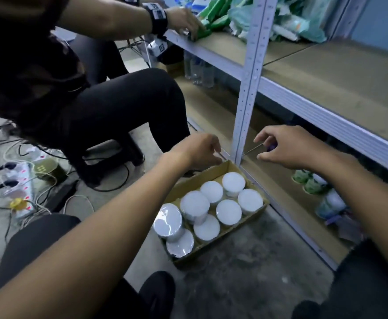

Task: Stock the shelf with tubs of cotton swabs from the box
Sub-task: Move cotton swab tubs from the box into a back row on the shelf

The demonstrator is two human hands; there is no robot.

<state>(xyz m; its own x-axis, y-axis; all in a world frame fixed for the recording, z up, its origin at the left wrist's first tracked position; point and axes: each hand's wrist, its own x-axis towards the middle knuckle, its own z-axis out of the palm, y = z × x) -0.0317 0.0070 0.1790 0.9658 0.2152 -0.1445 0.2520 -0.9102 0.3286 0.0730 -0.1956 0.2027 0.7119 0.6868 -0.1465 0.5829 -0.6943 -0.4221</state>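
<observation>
An open cardboard box (255, 211) sits on the floor against the shelf, holding several shrink-wrapped tubs of cotton swabs (228, 212) with white round lids. One tub (168, 223) at the near left end leans tilted over the rim. My left hand (199, 150) has its fingers curled down on the box's far rim. My right hand (285, 146) hovers over the front of the bottom shelf board (287, 203), thumb and fingers apart in a C. A thin tool with a purple handle (270, 147) shows under its palm; whether the hand grips it is unclear.
A grey upright post (245, 107) stands just behind the box. Green and white tubs (312, 185) stand on the bottom shelf to the right. The middle shelf (340, 72) is bare board. Another person (96, 104) sits at left, reaching to green packets. Power strips and cables (20, 180) lie on the floor.
</observation>
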